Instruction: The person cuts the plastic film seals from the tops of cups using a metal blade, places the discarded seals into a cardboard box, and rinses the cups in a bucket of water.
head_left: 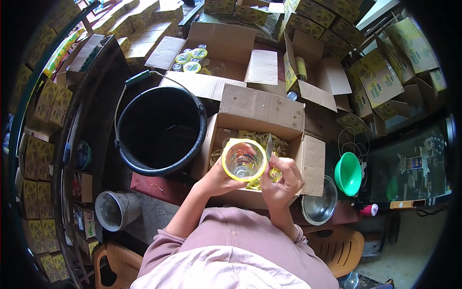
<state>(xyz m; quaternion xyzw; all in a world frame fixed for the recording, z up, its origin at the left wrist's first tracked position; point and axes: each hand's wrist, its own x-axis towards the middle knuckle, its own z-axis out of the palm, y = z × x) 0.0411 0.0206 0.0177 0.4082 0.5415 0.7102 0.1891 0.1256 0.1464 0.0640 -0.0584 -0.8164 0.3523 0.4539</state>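
Observation:
My left hand (215,181) is wrapped round a clear plastic cup (242,171) with a yellow rim, its open mouth tilted up toward me. Close at the cup's right side, my right hand (283,183) grips a knife (269,145), blade pointing up, fingers folded over the handle. Below both hands stands an open cardboard box (262,107) with yellow scraps (252,137) in it. Part of the box's inside is hidden behind the cup and hands.
A large black bucket (161,166) stands left of the box. To the right are a metal bowl (327,212) and a green bowl (348,174). Lidded cups (191,67) sit in a carton behind. A grey bucket (109,212) is lower left, near an orange chair (118,255).

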